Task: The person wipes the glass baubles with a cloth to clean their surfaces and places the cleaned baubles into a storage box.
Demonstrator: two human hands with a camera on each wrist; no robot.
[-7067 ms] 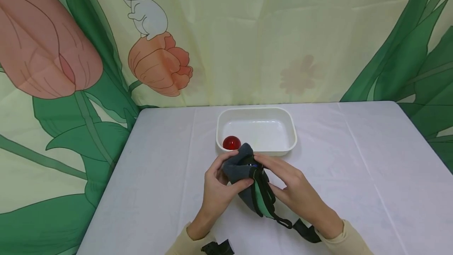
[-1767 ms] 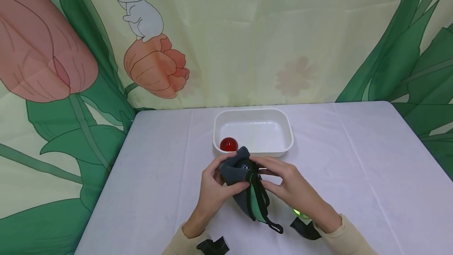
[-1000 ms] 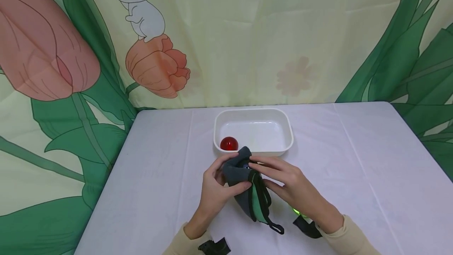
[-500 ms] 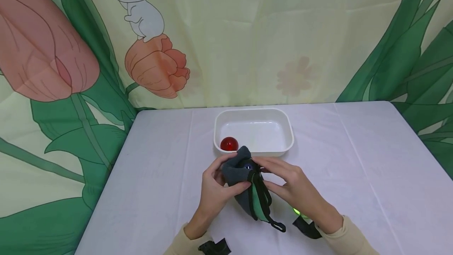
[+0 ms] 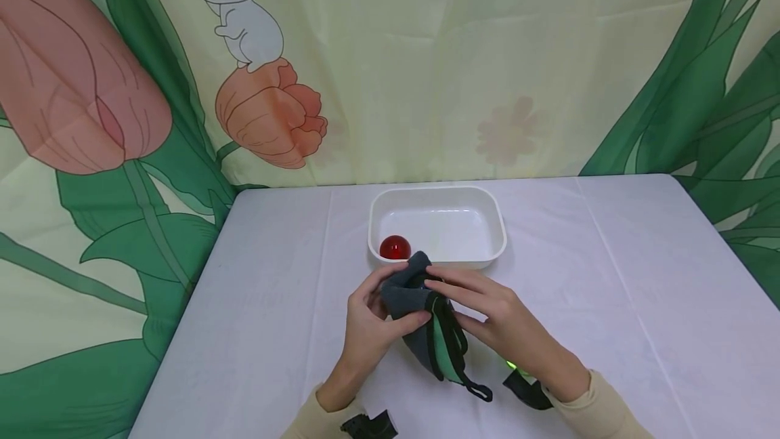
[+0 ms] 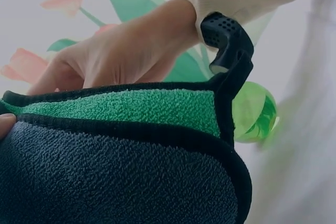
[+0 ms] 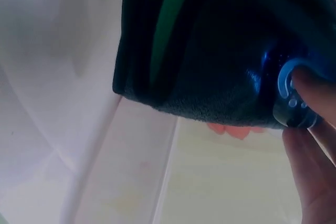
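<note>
My left hand (image 5: pixel 372 337) grips a dark grey-blue and green towel (image 5: pixel 416 341) with black edging and a hanging loop, thumb on the near edge. Cupped in the towel is a dark blue glossy ball (image 7: pixel 294 111), mostly hidden in the head view. My right hand (image 5: pixel 508 317) holds that ball at the towel's opening, with index and middle fingers spread over it and the thumb lower. In the left wrist view the towel's green inner side (image 6: pixel 152 108) shows between its dark borders.
A white tray (image 5: pixel 460 229) stands just beyond the hands, with a red ball (image 5: pixel 395 247) in its near left corner. Under my right wrist lies a transparent green ball (image 6: pixel 255 111), largely covered in the head view. Black camera mounts (image 5: pixel 370 425) sit at the wrists.
My right fingers have shifted repeatedly over the ball, now more spread than half a second ago. Compared with the oldest frame, the green ball shows by the right wrist. The left grip stays.
</note>
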